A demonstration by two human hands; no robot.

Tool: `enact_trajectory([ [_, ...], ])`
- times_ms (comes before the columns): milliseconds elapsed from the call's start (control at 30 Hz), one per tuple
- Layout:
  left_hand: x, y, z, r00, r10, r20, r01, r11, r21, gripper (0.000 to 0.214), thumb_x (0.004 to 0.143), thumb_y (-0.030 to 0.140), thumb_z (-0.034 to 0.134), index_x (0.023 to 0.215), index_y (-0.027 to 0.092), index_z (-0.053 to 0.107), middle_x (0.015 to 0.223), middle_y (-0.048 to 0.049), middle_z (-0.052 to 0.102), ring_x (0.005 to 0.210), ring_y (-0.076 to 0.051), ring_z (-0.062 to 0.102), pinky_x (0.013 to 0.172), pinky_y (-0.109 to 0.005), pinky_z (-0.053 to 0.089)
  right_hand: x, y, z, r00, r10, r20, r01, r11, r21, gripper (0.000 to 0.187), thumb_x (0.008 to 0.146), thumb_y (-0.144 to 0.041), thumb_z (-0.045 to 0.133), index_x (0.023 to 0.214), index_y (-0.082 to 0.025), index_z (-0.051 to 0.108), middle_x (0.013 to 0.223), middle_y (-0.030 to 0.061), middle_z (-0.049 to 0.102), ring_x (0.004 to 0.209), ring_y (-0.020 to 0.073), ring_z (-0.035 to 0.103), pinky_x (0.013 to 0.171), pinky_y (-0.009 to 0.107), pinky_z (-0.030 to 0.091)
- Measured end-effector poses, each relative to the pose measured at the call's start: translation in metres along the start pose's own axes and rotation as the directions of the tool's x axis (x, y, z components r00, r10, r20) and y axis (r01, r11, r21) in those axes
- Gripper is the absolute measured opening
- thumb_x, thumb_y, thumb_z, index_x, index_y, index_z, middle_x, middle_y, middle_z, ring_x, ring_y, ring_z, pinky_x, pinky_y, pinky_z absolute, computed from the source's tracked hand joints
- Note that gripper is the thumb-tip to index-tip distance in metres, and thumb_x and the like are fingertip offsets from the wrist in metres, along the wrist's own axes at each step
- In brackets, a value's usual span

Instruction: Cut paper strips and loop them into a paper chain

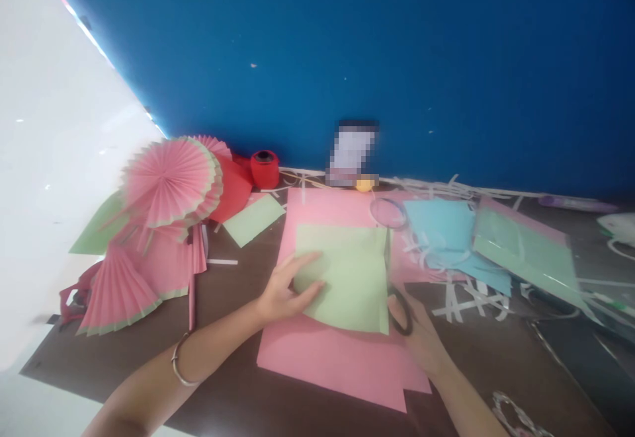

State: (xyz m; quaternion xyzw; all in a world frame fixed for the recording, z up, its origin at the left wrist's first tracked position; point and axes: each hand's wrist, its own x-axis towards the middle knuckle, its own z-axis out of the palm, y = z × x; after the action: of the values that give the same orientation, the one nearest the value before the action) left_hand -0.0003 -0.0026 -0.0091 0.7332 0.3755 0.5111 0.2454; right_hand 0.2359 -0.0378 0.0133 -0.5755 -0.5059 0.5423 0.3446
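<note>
A light green paper sheet lies on pink paper sheets on the dark table. My left hand pinches the green sheet's left edge, thumb on top and fingers spread. My right hand grips black-handled scissors whose blades run up along the green sheet's right edge. A metal bangle sits on my left wrist.
Folded pink paper fans and half-fans pile at the left, with a red tape roll behind. Blue paper, a plastic sleeve of green and pink paper and white paper strips lie at the right. A blue wall stands behind.
</note>
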Motion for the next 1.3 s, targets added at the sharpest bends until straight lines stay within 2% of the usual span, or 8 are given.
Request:
enact_trajectory([
  [333,0.002,0.004,0.000,1.000,-0.007,-0.011,0.007,1.000,-0.024,0.049,0.076,0.020,0.064,0.123,0.022,0.050,0.105,-0.0084,0.065,0.094,-0.018,0.063,0.081,-0.031,0.053,-0.001,0.000,0.002,1.000,0.008,-0.028,-0.009,1.000,-0.019,0.044,0.080,-0.058,0.048,0.094,-0.020,0.064,0.069,0.0033,0.063,0.071,0.0210,0.059,0.069,0.032,0.050],
  [567,0.001,0.001,0.000,1.000,0.001,-0.006,-0.001,1.000,-0.025,0.051,0.075,0.018,0.065,0.124,0.022,0.050,0.108,-0.0085,0.064,0.096,-0.018,0.062,0.082,-0.031,0.052,-0.001,-0.007,0.003,1.000,0.014,0.003,-0.014,1.000,0.004,0.048,0.078,-0.059,0.050,0.106,-0.021,0.062,0.087,0.0071,0.068,0.084,0.0243,0.062,0.078,0.035,0.050],
  [700,0.000,-0.001,0.000,1.000,-0.005,-0.007,0.005,1.000,-0.024,0.050,0.076,0.020,0.065,0.124,0.021,0.050,0.107,-0.0090,0.065,0.095,-0.019,0.062,0.081,-0.032,0.052,-0.001,-0.010,0.003,1.000,0.020,0.005,-0.020,1.000,-0.013,0.052,0.077,-0.059,0.052,0.109,-0.019,0.062,0.089,0.0087,0.069,0.092,0.0270,0.061,0.085,0.039,0.048],
  [900,0.001,0.001,0.001,1.000,0.001,-0.011,-0.002,0.999,-0.033,0.050,0.076,0.019,0.064,0.124,0.021,0.050,0.107,-0.0091,0.064,0.096,-0.019,0.062,0.082,-0.032,0.053,-0.002,-0.009,0.003,1.000,0.015,-0.011,-0.015,1.000,0.008,0.048,0.077,-0.057,0.053,0.108,-0.021,0.064,0.091,0.0074,0.070,0.087,0.0260,0.063,0.079,0.035,0.050],
  [1033,0.000,0.001,0.001,1.000,-0.005,-0.010,0.004,1.000,-0.021,0.049,0.076,0.021,0.064,0.123,0.020,0.050,0.105,-0.0096,0.065,0.094,-0.019,0.063,0.080,-0.033,0.053,-0.002,-0.006,0.002,1.000,0.028,-0.007,-0.028,1.000,-0.001,0.050,0.078,-0.058,0.052,0.111,-0.021,0.062,0.096,0.0072,0.069,0.090,0.0258,0.062,0.082,0.035,0.049],
  [1300,0.000,0.001,0.001,1.000,-0.013,-0.005,0.013,1.000,-0.027,0.051,0.076,0.019,0.065,0.124,0.021,0.050,0.108,-0.0089,0.064,0.096,-0.019,0.062,0.083,-0.031,0.053,0.000,-0.007,0.004,1.000,-0.003,-0.012,0.003,1.000,0.012,0.047,0.077,-0.057,0.053,0.104,-0.021,0.064,0.088,0.0067,0.069,0.084,0.0244,0.061,0.080,0.034,0.049],
])
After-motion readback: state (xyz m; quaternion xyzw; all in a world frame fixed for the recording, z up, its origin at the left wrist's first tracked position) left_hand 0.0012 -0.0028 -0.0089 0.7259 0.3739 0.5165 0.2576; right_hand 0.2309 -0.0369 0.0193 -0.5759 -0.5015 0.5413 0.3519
